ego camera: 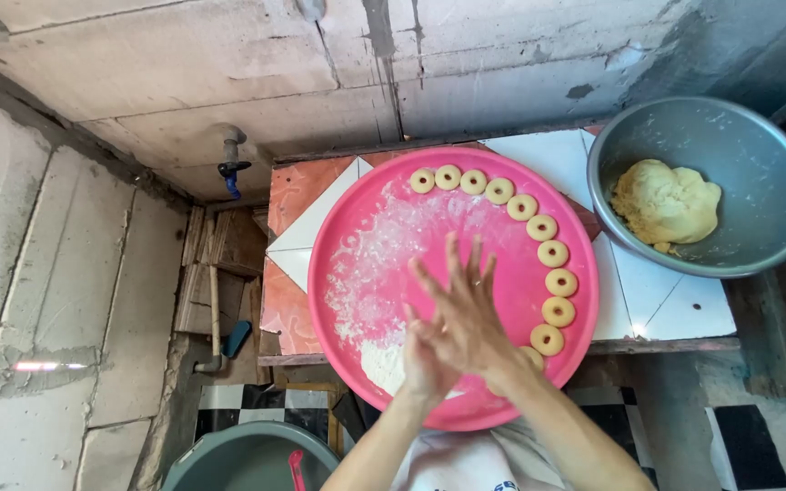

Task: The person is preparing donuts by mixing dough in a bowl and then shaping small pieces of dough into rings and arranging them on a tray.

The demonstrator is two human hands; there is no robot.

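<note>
Closest to us, at the bottom of the head view, our two forearms rise over a grey tub (pixel 247 459). Our left hand (pixel 422 356) and right hand (pixel 466 309) press palm to palm above the pink tray (pixel 357 227), fingers spread; whether the grip encloses dough we cannot tell. Directly beneath lies a patch of flour (pixel 377 273). Dough rings (pixel 541 227) curve along the tray's far and right rim, nearest the right hand. The tray rests on a tiled tabletop (pixel 657 309). Further right, well apart from both hands, a metal bowl (pixel 757 173) holds a dough lump (pixel 666 202).
</note>
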